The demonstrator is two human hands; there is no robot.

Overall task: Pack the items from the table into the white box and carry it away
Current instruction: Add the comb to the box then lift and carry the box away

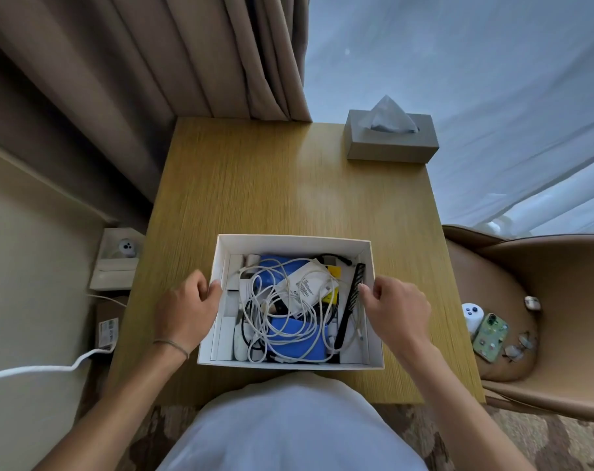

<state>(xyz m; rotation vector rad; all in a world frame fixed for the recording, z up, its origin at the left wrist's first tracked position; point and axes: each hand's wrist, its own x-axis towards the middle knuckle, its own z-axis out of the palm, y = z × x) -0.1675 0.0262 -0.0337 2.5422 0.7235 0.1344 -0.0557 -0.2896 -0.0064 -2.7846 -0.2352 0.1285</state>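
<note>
The white box (293,241) sits near the front edge of the wooden table (288,185). Inside lie tangled white cables (275,317), blue items (297,345), a white charger (310,283), a black comb (351,304) and small white boxes (232,297). My left hand (186,307) grips the box's left wall, thumb over the rim. My right hand (395,305) grips the right wall, thumb at the rim beside the comb. The box's bottom still looks to be on the table.
A grey tissue box (392,137) stands at the table's far right corner. To the right, a tan chair (540,300) holds a phone (491,336), glasses (521,345) and small white gadgets. Curtains hang behind. On the left floor are a cardboard box (108,329) and a white cable (40,368).
</note>
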